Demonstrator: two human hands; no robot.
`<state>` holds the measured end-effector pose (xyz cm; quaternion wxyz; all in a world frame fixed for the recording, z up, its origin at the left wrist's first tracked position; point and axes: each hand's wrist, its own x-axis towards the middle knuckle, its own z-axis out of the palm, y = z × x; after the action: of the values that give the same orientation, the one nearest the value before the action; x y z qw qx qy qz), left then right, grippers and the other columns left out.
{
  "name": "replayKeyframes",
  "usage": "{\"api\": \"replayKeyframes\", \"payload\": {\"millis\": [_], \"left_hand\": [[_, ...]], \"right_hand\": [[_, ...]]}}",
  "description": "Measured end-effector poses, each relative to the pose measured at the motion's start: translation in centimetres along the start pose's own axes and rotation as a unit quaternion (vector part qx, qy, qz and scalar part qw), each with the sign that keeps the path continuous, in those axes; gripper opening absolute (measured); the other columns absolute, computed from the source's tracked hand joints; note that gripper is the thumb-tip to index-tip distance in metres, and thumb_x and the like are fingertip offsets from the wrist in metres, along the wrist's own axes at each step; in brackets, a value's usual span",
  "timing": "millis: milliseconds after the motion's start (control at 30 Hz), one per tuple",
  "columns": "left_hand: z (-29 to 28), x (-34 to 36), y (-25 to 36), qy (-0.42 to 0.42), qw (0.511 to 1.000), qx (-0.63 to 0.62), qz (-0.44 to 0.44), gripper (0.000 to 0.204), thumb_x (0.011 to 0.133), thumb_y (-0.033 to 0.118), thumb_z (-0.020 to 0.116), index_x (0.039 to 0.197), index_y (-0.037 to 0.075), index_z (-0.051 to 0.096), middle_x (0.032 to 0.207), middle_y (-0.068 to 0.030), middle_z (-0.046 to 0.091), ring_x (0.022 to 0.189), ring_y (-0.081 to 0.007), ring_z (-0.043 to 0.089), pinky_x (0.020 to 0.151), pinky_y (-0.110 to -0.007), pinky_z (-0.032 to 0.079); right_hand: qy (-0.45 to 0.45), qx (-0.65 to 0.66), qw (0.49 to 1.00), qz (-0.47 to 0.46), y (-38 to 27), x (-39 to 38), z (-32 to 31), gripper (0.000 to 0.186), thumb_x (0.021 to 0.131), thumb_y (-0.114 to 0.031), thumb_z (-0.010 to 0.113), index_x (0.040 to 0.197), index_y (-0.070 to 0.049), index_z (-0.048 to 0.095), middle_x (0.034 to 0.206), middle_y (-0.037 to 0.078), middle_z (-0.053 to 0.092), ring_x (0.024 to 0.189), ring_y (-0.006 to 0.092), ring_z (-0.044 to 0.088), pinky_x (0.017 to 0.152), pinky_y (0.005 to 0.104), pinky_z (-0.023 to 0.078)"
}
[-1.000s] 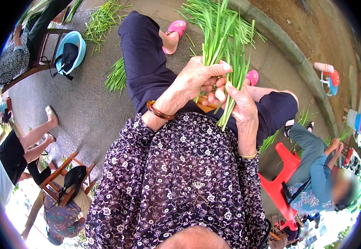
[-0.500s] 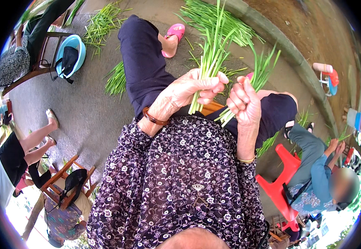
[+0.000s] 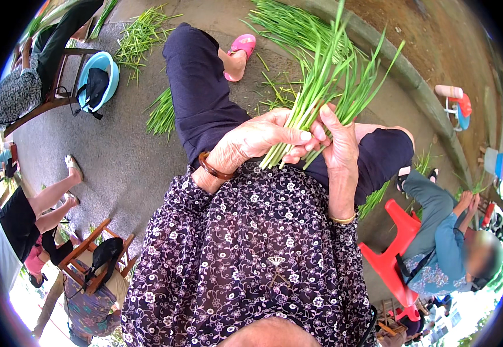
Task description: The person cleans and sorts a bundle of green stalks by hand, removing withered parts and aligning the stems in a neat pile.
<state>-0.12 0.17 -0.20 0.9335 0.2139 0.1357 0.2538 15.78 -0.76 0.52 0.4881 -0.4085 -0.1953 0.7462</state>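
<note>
My left hand (image 3: 274,136) is closed around a bunch of garlic chives (image 3: 316,95), thumb across the pale stalk ends. The long green leaves point up and to the right. Close against it, my right hand (image 3: 340,139) grips a smaller lot of the same chives, its thumb raised along the stalks. The two lots meet between my hands, and some right fingers are hidden behind them. Both hands are above my lap. On the ground ahead lies a big heap of chives (image 3: 286,26).
Trimmed leaf scraps (image 3: 141,37) and a small chive bundle (image 3: 162,113) lie on the pavement. A light blue basin (image 3: 113,78) holding a black bag stands far left. A red plastic stool (image 3: 399,231) is at right, beside a seated person (image 3: 442,243). A concrete curb (image 3: 413,75) curves behind the heap.
My right hand has moved left, up against my left hand, bringing its chives against the other bunch. Its fist has loosened, with the thumb now raised. The left bunch tilts further right.
</note>
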Motion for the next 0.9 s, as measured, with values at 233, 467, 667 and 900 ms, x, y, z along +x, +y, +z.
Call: {"api": "replayKeyframes", "payload": {"millis": [233, 467, 667, 900], "left_hand": [[-0.1, -0.8, 0.1, 0.067, 0.997, 0.032, 0.032, 0.037, 0.079, 0.015, 0.057, 0.108, -0.004, 0.044, 0.082, -0.0077, 0.055, 0.067, -0.0169, 0.057, 0.060, -0.028, 0.048], [0.3, -1.3, 0.4, 0.110, 0.986, 0.125, 0.014, 0.039, 0.074, 0.014, 0.062, 0.106, -0.004, 0.047, 0.085, -0.0065, 0.057, 0.070, -0.0160, 0.058, 0.068, -0.026, 0.047], [0.7, -1.0, -0.4, 0.146, 0.986, 0.060, 0.048, 0.024, 0.078, 0.011, 0.058, 0.095, -0.004, 0.051, 0.074, -0.0076, 0.055, 0.058, -0.0137, 0.056, 0.053, -0.027, 0.050], [-0.6, -1.8, 0.6, 0.186, 0.975, -0.008, 0.123, 0.023, 0.077, 0.007, 0.058, 0.094, -0.006, 0.051, 0.076, -0.0100, 0.053, 0.060, -0.0147, 0.054, 0.051, -0.030, 0.050]], "right_hand": [[0.026, -0.004, 0.998, -0.065, -0.9, -0.4, 0.6, 0.004, 0.077, -0.006, 0.058, 0.078, -0.003, 0.055, 0.054, 0.001, 0.047, 0.038, 0.0058, 0.037, 0.034, 0.0188, 0.032], [0.052, 0.038, 0.992, -0.105, -1.0, -0.1, -0.2, 0.002, 0.079, -0.004, 0.055, 0.081, -0.003, 0.054, 0.051, -0.002, 0.041, 0.037, 0.0059, 0.034, 0.034, 0.0208, 0.031], [0.065, 0.034, 0.990, -0.124, -0.9, 0.2, -0.6, 0.010, 0.081, -0.008, 0.055, 0.081, 0.001, 0.052, 0.063, 0.001, 0.045, 0.038, 0.0054, 0.034, 0.034, 0.0210, 0.031], [0.058, 0.064, 0.975, -0.204, -4.2, -0.3, -4.5, 0.029, 0.089, -0.026, 0.042, 0.092, 0.001, 0.051, 0.064, -0.001, 0.042, 0.037, 0.0042, 0.029, 0.033, 0.0209, 0.028]]}}
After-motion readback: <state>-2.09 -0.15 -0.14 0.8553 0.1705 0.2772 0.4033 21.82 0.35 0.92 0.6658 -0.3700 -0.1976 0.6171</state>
